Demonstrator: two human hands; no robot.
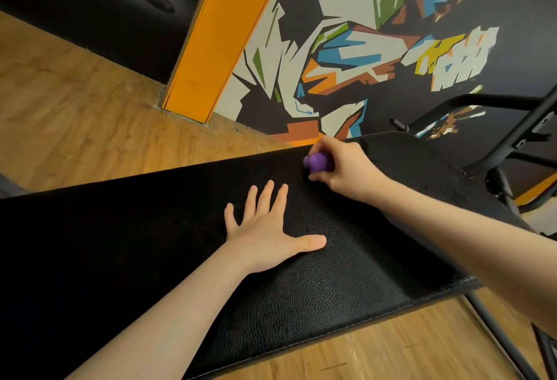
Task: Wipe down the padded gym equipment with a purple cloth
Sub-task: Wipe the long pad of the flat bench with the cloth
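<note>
1. Right hand (340, 165) is curled tight round a bunched purple cloth (319, 162), pressing it onto the far part of the black padded bench (316, 283), close to the bench's far edge.
2. Left hand (265, 229) lies flat on the pad, fingers straight and spread, thumb out to the side, holding nothing.
3. Most of the cloth is buried in the fist; only a small rounded lump shows at the thumb side, and it is slightly blurred, so its weave and full size cannot be made out.
4. Bench padding runs out of view at the left edge, and its near left part is in deep shadow with no detail visible.
5. Behind the bench a black metal frame (512, 126) rises at the right, cut off by the picture edge; one leg (506, 346) slants under the near corner.
6. Wood-plank floor (75, 102) lies beyond the pad, meeting an orange pillar (217, 33) and a wall mural (376, 48) of angular coloured shapes on black.
7. Long axis of the pad runs from lower left toward upper right, with a stitched seam along its near edge.
</note>
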